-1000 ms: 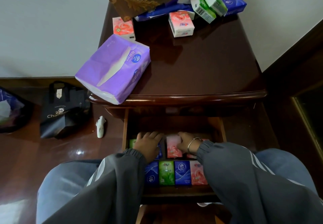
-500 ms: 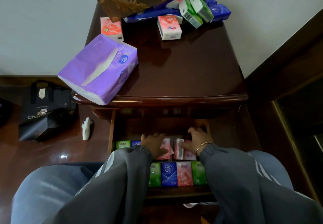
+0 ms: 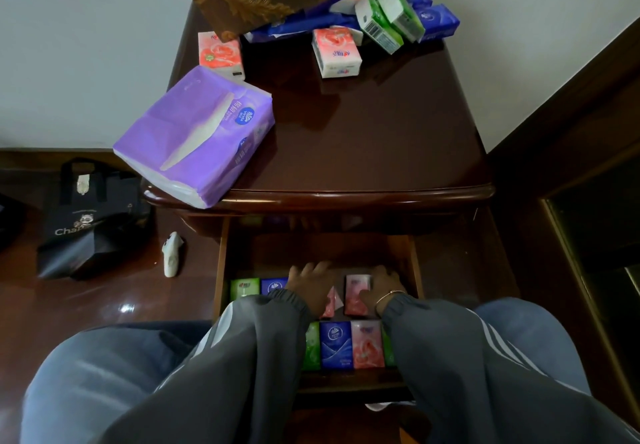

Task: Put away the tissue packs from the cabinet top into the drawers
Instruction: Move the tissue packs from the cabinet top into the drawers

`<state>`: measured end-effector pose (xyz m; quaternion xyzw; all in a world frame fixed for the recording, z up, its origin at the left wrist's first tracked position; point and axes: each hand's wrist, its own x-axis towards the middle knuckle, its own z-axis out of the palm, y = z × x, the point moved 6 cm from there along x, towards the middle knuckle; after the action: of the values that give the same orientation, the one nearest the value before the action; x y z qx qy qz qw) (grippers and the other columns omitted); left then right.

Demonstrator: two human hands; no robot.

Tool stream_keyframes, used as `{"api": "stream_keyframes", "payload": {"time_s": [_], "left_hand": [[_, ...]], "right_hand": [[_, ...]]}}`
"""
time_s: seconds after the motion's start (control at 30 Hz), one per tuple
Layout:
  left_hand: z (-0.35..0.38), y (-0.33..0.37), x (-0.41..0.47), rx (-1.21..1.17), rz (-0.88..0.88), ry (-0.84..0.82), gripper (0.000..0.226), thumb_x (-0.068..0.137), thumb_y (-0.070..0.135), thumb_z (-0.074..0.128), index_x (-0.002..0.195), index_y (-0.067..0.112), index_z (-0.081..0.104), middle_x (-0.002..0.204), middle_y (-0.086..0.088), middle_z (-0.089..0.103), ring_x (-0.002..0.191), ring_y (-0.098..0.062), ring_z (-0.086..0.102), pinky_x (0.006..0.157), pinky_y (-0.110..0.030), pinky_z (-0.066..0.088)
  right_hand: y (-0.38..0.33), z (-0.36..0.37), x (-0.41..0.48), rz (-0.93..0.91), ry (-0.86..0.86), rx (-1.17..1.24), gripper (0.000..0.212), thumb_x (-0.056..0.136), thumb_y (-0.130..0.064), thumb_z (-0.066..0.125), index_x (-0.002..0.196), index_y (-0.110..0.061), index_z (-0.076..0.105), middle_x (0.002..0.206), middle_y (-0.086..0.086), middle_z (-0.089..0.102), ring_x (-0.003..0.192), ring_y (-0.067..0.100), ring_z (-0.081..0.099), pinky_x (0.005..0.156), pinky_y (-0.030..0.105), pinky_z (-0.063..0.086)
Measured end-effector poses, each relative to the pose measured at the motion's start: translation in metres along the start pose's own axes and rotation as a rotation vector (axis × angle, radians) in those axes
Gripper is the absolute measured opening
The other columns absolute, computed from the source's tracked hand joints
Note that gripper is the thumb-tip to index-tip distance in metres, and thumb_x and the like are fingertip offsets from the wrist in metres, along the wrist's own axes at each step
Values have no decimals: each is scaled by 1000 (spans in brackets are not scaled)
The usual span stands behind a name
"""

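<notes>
Sitting in the open drawer (image 3: 221,270): small tissue packs in rows, green (image 3: 244,288), blue (image 3: 335,344), pink (image 3: 367,343). Left hand (image 3: 311,282) lies flat, fingers spread, over the back row; right hand (image 3: 382,288) rests on an upright pink pack (image 3: 356,293), grip unclear. More packs (image 3: 336,49) plus a big purple one (image 3: 197,135) on the glossy dark cabinet top (image 3: 381,139). White wall, dark shiny wood floor (image 3: 52,308), black bag (image 3: 86,222) at left.
</notes>
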<state>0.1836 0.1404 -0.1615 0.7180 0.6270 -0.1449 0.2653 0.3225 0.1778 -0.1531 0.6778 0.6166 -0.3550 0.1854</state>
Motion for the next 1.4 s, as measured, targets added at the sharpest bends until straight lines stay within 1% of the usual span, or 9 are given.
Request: {"api": "stream_keyframes", "payload": {"time_s": [0.17, 0.37, 0.47, 0.6, 0.8, 0.97, 1.07, 1.23, 1.4], "left_hand": [[-2, -15, 2, 13, -4, -59, 52, 92, 21, 52, 142, 30, 38, 152, 1, 33, 133, -26, 39, 104, -44, 27], [-2, -31, -3, -20, 31, -118, 55, 91, 18, 52, 142, 28, 37, 152, 1, 34, 134, -24, 40, 106, -42, 29], [-1, -28, -4, -35, -18, -62, 65, 88, 14, 53, 147, 24, 28, 154, -2, 30, 134, -25, 41, 106, -41, 30], [-3, -29, -6, -11, -95, -2, 60, 88, 20, 56, 143, 22, 32, 146, -4, 40, 129, -27, 46, 104, -41, 31], [-5, -28, -9, -30, -167, 11, 55, 88, 26, 59, 139, 21, 36, 139, -6, 45, 127, -27, 47, 103, -40, 32], [-2, -24, -12, -91, -227, 62, 57, 88, 27, 58, 139, 18, 33, 136, -8, 45, 125, -29, 47, 103, -40, 33], [-5, -21, -14, -181, -206, 111, 65, 87, 26, 58, 144, 20, 28, 140, -7, 40, 127, -30, 42, 103, -39, 35], [2, -5, -12, 1, -61, -29, 65, 85, 48, 58, 143, 27, 36, 148, -7, 31, 132, -32, 36, 106, -45, 32], [7, -1, -6, 69, 26, -85, 57, 88, 43, 56, 139, 22, 44, 147, -13, 29, 127, -35, 37, 106, -43, 31]], "right_hand": [[6, -2, 8, -73, -19, 137, 40, 80, -17, 64, 117, -6, 52, 119, 16, 58, 103, 29, 60, 71, 22, 42], [0, -5, 23, -158, -63, 153, 33, 75, -19, 69, 103, -16, 52, 99, 8, 62, 82, 18, 54, 66, 24, 42], [-2, -17, 29, -130, -126, 169, 28, 79, -19, 68, 96, -17, 46, 76, 0, 55, 69, 18, 57, 52, 28, 46], [-3, -28, 32, -87, -224, 170, 23, 87, -14, 60, 101, -18, 42, 68, 0, 58, 38, 1, 56, 39, 17, 45], [-9, -12, 26, -131, -300, -65, 35, 87, -9, 56, 122, -8, 51, 91, 11, 66, 67, 19, 63, 51, 23, 47], [-13, -15, 31, -232, -170, -303, 65, 81, -25, 64, 139, -20, 36, 131, 12, 54, 114, 28, 57, 91, 34, 50], [-15, -7, 29, -288, -248, -169, 76, 78, -20, 68, 143, -21, 30, 131, 10, 53, 115, 26, 56, 94, 35, 50], [-15, 7, 28, -371, -254, -232, 53, 79, -24, 71, 126, -12, 49, 125, 10, 59, 111, 27, 58, 93, 37, 49], [-3, 8, 35, -314, -233, -109, 49, 77, -23, 74, 120, -10, 54, 121, 11, 62, 109, 27, 60, 94, 38, 50]]}}
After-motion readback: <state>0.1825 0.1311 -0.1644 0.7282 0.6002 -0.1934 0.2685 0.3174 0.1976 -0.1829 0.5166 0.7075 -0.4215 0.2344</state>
